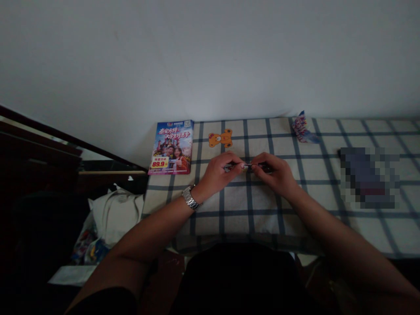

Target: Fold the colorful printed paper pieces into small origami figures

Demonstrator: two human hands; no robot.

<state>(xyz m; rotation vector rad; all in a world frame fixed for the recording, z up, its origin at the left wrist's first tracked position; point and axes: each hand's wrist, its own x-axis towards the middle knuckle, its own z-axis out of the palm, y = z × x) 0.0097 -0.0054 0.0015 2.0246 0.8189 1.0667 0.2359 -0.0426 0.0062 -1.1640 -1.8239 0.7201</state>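
Observation:
My left hand (218, 173) and my right hand (272, 172) meet above a white-and-navy checked tablecloth (259, 205). Between their fingertips they hold a slim dark object with a shiny metal part (257, 166), perhaps a small tube or pen. The fingers hide most of it, so I cannot tell exactly what it is. A silver wristwatch (190, 197) circles my left wrist. Neither hand touches anything else on the cloth.
A colourful printed brochure (170, 148) and an orange teddy-bear cutout (220, 138) lie beyond my left hand. A crumpled patterned wrapper (303, 129) and a pixelated dark item (369, 177) lie to the right. A white wall rises behind; dark furniture (39, 148) and a pale sack (116, 216) stand left.

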